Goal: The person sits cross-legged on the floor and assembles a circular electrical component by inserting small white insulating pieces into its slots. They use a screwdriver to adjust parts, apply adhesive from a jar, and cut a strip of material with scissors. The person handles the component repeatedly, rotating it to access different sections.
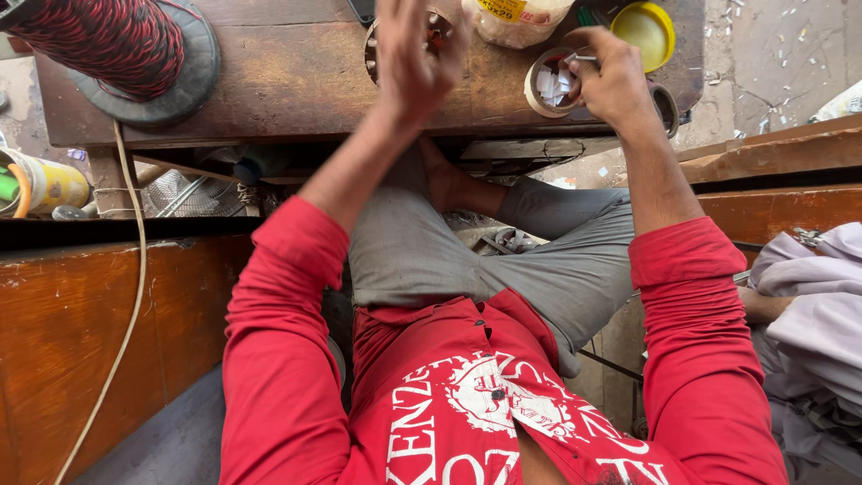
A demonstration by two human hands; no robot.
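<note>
I watch from the head camera, looking down over red sleeves and crossed legs at a low wooden bench point(296, 81).

The right hand point(615, 85) sits at the bench's near edge, toward its right end. Its fingers are pinched narrow on a thin metal tool point(582, 58), probably tweezers, though it is too small for me to be sure. The tip reaches into a small round tin point(549, 85) holding pale paper slips, which touches the hand on its left side.

The left hand point(415, 54) is raised over the middle of the bench and blurred. The fingers look loosely curled, but I cannot tell whether they hold anything. Behind it, mostly covered, lies a round metal part point(370, 45).

A yellow lid point(646, 31) rests near the far right corner, a clear plastic tub point(516, 22) stands at the far edge beside it, and a spool of red and black wire point(108, 40) stands on a dark disc at the left end. A yellow can point(49, 184) sits below the bench on the left.

In my judgement the step is picking 1 slip from the tin. To do it well I would keep the wrist braced on the bench edge, close the tips on a single slip's edge, and lift straight up so the neighbours stay put. The left hand should steady before it receives anything.
</note>
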